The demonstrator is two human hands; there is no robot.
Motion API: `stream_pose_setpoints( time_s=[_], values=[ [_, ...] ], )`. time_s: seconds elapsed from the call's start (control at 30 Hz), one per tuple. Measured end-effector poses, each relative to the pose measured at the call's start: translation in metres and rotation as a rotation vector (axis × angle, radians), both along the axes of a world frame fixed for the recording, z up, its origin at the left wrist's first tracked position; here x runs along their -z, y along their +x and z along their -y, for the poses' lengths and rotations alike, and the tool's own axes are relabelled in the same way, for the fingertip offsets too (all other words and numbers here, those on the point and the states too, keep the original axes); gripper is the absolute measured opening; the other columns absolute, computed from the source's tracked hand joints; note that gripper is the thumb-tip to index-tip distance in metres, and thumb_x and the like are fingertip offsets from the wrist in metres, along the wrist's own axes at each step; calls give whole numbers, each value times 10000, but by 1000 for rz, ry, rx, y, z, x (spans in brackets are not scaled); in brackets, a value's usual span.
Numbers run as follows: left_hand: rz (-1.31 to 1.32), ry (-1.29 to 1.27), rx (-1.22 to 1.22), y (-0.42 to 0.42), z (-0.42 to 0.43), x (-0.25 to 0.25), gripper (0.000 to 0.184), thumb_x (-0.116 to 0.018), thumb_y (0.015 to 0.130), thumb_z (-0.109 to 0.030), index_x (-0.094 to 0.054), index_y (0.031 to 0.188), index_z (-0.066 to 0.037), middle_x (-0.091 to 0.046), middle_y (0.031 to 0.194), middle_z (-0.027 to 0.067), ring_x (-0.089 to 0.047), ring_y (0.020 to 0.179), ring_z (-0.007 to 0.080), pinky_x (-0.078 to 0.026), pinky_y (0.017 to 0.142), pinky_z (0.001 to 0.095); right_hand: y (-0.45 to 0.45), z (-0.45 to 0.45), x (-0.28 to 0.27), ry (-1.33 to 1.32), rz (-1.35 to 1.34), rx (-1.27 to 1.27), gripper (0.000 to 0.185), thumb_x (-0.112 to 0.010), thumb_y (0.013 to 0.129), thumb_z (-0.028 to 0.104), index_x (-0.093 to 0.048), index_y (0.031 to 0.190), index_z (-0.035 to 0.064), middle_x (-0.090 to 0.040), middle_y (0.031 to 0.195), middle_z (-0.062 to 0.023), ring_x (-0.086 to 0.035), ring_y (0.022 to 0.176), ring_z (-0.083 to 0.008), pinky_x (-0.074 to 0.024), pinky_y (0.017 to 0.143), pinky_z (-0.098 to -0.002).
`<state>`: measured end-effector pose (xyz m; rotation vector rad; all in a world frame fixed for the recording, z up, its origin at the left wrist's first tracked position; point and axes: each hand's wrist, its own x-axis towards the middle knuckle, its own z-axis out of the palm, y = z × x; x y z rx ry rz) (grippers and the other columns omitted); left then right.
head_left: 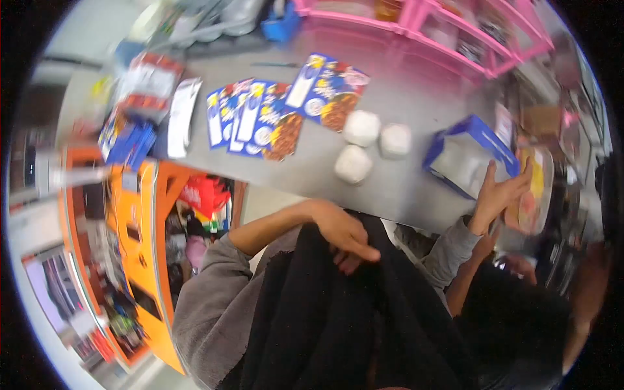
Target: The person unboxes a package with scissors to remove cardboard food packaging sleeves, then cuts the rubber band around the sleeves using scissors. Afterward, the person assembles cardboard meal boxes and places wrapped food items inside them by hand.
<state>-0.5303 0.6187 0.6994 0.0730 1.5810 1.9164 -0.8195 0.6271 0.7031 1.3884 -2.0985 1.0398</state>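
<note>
My right hand (499,194), in a grey sleeve, grips the near right edge of a blue box (448,136) with a pale inside. Its thumb shows at the box's wall and the other fingers lie beyond the edge. The box rests tilted on the metal table. My left hand (344,237) hangs in front of my black garment, off the table, with one finger stretched out and others loosely bent; I see nothing in it. Left of the box, three white rounded lumps (353,164) sit close together. Several blue printed food sleeves (270,123) lie flat beyond them.
White papers (184,117) and red-and-white packets (153,81) lie on the table's left. Pink bins (357,19) line the back. A clear container with yellow contents (534,188) stands right of the box. Another person in black (513,318) is close at my right.
</note>
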Motion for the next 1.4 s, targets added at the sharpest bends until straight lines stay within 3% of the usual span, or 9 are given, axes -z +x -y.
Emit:
stream_pose_setpoints(
  time_s=[0.13,0.2,0.3,0.43,0.7,0.87,0.97,1.13,1.4],
  values=[
    [116,153,-367,3,-66,-1,631,-243,933,-504,-576,1009,27,-627,876,130,-619,764,227,-498,642,326,81,53,-6,-24,16,-473,571,-674,706,106,-432,1216,21,-456,1229,-153,-399,1144,-327,-323,967,-410],
    [433,586,-985,9,-85,-15,547,-344,926,-469,-475,1141,17,-607,967,147,-607,843,256,-494,696,346,115,84,20,74,64,-788,500,-673,705,99,-491,1168,49,-491,1181,-152,-447,1107,-307,-353,945,-393],
    [158,791,-1924,62,-97,-29,524,-494,856,-468,-454,1177,-57,-561,1072,183,-565,943,270,-480,697,350,181,110,53,401,161,-1057,537,-685,707,196,-483,1185,61,-494,1189,-155,-474,1101,-306,-374,924,-392],
    [-534,478,-2394,150,-100,-68,521,-513,849,-424,-433,1197,-44,-537,1112,179,-545,986,264,-450,767,351,239,124,106,619,-278,-822,673,-688,701,292,-399,1262,62,-468,1230,-175,-501,1081,-337,-410,874,-445],
    [-1123,100,-2126,215,-26,-90,535,-551,834,-334,-393,1236,-17,-488,1192,170,-506,1072,251,-390,906,354,231,146,138,541,-403,-961,499,-582,755,195,-430,1203,36,-525,1136,-179,-609,875,-307,-493,673,-462],
    [-84,-475,-1872,160,81,3,635,-640,781,-310,-368,1254,14,-459,1234,167,-468,1138,269,-355,973,359,230,134,80,409,-293,-921,306,-536,802,152,-498,1090,55,-619,890,-171,-621,771,-303,-496,628,-397],
    [-203,-858,-1839,118,97,74,913,-746,665,-380,-249,1332,-4,-281,1359,185,-323,1240,347,-283,1015,413,229,124,48,190,54,-800,247,-494,832,112,-530,1065,38,-604,768,-186,-587,575,-310,-467,541,-365],
    [-264,-1682,-1395,88,96,28,1072,-799,542,-367,-190,1382,-95,-135,1408,210,-126,1299,428,-160,1045,525,228,95,28,199,761,-812,213,-444,867,88,-595,983,-8,-532,591,-86,-428,472,-121,-357,474,-268],
    [-546,-1479,-1293,120,130,1,983,-816,508,-325,-321,1333,-125,-260,1382,140,-270,1272,344,-282,1030,416,193,82,3,458,1145,-1010,219,-454,910,118,-586,1004,-30,-540,742,30,-436,636,-12,-353,562,-181]
  ],
)
